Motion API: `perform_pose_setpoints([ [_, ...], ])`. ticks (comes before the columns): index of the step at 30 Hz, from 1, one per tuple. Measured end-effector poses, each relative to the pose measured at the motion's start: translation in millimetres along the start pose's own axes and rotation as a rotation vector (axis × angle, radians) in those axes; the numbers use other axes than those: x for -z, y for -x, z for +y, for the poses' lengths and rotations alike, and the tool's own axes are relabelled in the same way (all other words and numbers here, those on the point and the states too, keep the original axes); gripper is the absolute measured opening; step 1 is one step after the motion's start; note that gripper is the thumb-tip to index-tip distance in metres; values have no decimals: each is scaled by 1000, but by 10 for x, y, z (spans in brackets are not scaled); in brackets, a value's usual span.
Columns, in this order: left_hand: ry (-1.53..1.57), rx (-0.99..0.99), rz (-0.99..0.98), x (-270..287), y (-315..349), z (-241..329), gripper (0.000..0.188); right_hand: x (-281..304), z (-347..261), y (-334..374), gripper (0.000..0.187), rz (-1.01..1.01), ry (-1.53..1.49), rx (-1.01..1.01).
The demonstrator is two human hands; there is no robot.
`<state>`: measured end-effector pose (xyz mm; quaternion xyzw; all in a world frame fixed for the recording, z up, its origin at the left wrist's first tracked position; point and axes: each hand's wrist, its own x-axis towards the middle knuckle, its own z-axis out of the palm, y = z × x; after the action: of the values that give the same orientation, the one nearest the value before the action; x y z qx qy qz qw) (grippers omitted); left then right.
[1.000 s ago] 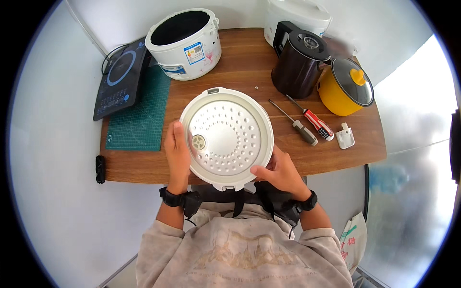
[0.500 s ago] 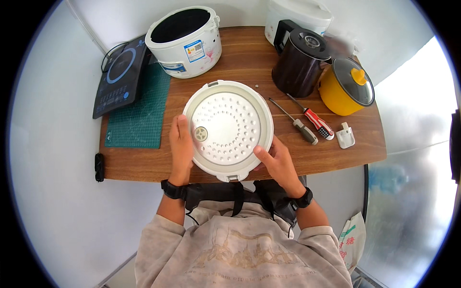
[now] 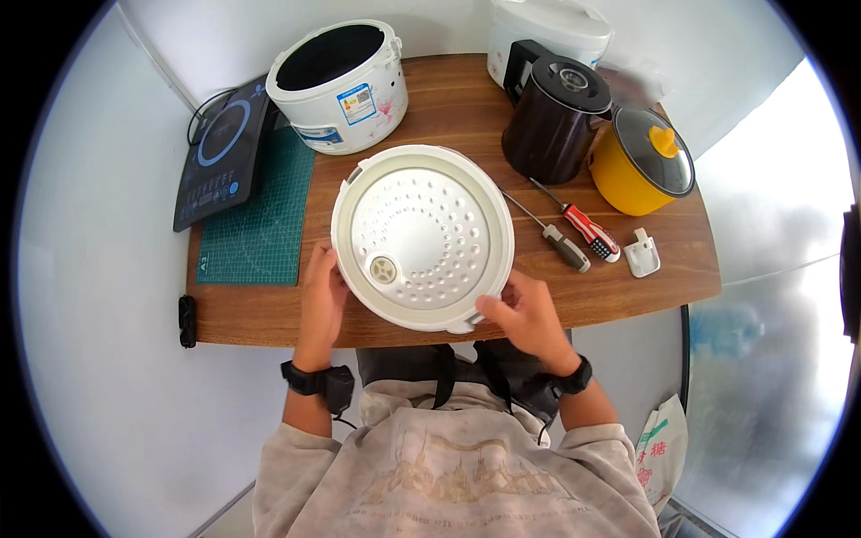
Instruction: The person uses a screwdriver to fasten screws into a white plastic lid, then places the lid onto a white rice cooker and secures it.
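Observation:
A round white rice cooker lid (image 3: 415,235) is held over the table's front edge, its underside facing up. It has a dimpled metal plate with a small round vent (image 3: 384,269) at the lower left of that plate. My left hand (image 3: 321,291) grips the lid's lower left rim, with some fingers hidden beneath. At the lower right, my right hand (image 3: 529,318) pinches the rim near a notch, thumb on top and other fingers underneath. Behind the lid stands the open white rice cooker body (image 3: 375,118), dark inside.
A black induction cooktop (image 3: 211,166) rests partly on a green cutting mat (image 3: 256,233). To the right are two screwdrivers (image 3: 565,248) (image 3: 592,233), a small white plastic part (image 3: 642,255), a dark kettle (image 3: 552,134), a yellow pot (image 3: 628,175) and another white cooker (image 3: 556,31).
The lid has turned counterclockwise, its top notch moving left and its bottom notch right. My left hand has slid lower along the rim; my right hand keeps its hold.

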<state>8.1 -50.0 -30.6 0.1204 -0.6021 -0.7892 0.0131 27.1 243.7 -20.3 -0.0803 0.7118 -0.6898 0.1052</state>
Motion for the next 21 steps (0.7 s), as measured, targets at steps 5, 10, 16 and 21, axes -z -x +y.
perform_pose_setpoints([
  [5,-322,-99,-67,42,163,455,39,259,-233,-54,29,36,143,73],
  [10,-651,-463,-178,-54,190,869,43,401,-706,-97,27,-101,440,139],
  [16,-1027,-563,-565,-459,369,1125,56,329,-897,-200,23,-266,516,466],
  [21,-980,-395,-600,-601,409,1075,44,240,-1033,-201,28,-405,565,429],
])
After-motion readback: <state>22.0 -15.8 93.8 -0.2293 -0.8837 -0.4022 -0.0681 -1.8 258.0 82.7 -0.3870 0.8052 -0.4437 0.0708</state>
